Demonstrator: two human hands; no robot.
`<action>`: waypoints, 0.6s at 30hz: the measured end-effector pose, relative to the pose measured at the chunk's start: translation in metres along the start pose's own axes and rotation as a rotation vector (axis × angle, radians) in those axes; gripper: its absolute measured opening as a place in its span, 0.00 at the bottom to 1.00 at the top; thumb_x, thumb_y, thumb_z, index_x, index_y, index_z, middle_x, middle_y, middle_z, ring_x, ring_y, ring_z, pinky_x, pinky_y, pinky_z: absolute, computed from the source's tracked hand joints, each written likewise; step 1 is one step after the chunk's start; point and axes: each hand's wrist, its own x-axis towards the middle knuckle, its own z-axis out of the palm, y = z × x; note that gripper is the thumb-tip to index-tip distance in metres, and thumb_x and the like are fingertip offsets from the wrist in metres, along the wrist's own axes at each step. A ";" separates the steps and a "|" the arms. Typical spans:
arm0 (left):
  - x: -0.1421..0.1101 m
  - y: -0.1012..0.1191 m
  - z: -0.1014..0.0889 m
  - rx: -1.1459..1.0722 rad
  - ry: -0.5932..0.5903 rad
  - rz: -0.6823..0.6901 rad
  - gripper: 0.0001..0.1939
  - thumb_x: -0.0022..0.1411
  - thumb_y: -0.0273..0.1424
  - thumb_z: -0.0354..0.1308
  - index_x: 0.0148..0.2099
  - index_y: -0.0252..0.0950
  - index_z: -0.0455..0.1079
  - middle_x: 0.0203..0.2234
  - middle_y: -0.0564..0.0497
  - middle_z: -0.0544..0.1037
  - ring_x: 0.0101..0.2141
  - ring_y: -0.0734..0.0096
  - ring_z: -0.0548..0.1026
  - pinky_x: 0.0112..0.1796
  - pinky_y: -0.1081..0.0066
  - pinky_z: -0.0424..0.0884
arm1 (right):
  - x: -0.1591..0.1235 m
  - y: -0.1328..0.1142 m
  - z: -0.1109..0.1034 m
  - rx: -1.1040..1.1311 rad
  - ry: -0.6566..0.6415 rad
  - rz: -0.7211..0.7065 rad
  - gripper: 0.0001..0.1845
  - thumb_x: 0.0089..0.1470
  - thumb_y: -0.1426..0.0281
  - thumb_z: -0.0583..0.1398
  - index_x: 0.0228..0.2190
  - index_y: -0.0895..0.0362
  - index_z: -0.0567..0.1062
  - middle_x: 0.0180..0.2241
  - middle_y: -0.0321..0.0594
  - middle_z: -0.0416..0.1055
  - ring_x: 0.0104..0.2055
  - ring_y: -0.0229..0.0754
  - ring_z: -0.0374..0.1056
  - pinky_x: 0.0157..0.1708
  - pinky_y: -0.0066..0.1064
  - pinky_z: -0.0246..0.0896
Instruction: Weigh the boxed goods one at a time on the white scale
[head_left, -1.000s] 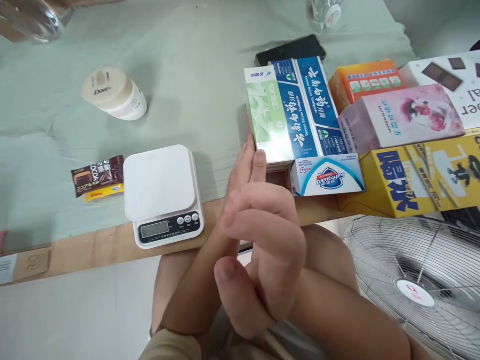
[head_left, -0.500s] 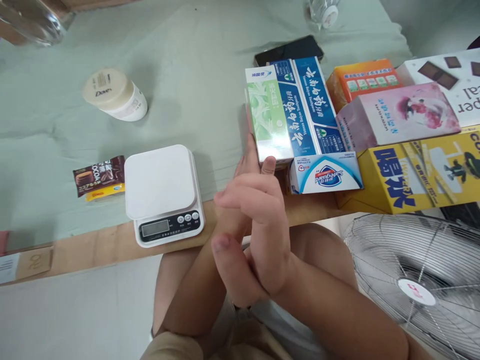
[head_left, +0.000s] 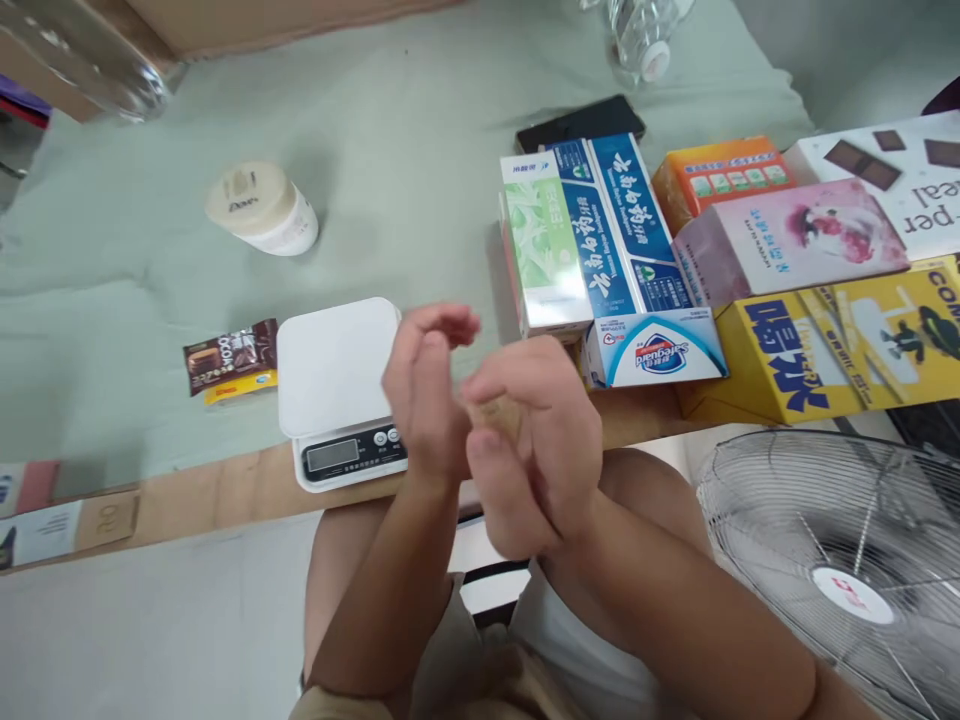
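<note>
My left hand (head_left: 431,395) is raised over the table's front edge, just right of the white kitchen scale (head_left: 337,370) and covering its right corner. Its fingers curve forward, slightly blurred, and hold nothing visible. Close beside it, my right hand (head_left: 540,445) has bent fingers with a gap between thumb and forefinger; no object shows in it. Ahead and right of both hands stand a green-and-white box (head_left: 544,250), two blue Yunnan Baiyao toothpaste boxes (head_left: 600,240) and a Safeguard soap box (head_left: 656,350). Neither hand touches these boxes.
Left of the scale lie snack packets (head_left: 232,360); behind stands a Dove jar (head_left: 262,210). A black phone (head_left: 581,122) and clear bottle (head_left: 641,45) are farther back. A pink box (head_left: 814,235), yellow box (head_left: 855,340) and orange box (head_left: 720,175) are right, above a floor fan (head_left: 847,590).
My left hand has drawn back from beside the green-and-white box and risen on the left of my right hand. My right hand has shifted slightly, and the camera view has moved.
</note>
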 end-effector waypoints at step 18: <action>-0.012 -0.052 -0.244 -0.128 0.784 0.185 0.13 0.63 0.32 0.44 0.25 0.42 0.56 0.20 0.52 0.57 0.23 0.68 0.61 0.29 0.64 0.59 | -0.025 -0.039 0.068 0.065 -0.580 -0.217 0.25 0.61 0.81 0.53 0.17 0.54 0.50 0.13 0.28 0.46 0.16 0.30 0.44 0.18 0.31 0.38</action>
